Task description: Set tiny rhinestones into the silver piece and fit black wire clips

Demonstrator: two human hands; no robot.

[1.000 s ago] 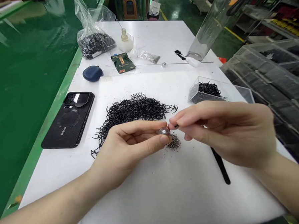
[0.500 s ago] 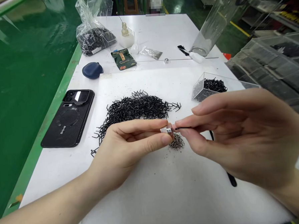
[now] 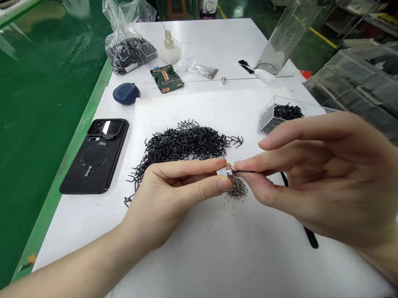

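Note:
Between thumb and fingertips, my left hand (image 3: 184,185) pinches a small silvery metal block (image 3: 224,171). My right hand (image 3: 307,170) grips a thin black bent piece (image 3: 243,171) by thumb and forefinger, its end meeting the right side of the block; whether it is inside cannot be made out. Right below the fingertips lies a little heap of tiny metal bits (image 3: 237,188). Behind my left hand spreads a pile of thin black bent pieces (image 3: 185,143). A black stick-like tool (image 3: 311,237) lies partly hidden under my right hand.
A black phone (image 3: 94,156) and a dark blue case (image 3: 126,93) lie at the left. Further back are a bag of black pieces (image 3: 130,54), a green packet (image 3: 167,78) and a small bottle (image 3: 168,39). A clear box (image 3: 267,118) and a tall clear cylinder (image 3: 277,47) stand right.
The black piece's end has come up against the metal block, closing the small gap between them. The whole view has shifted slightly.

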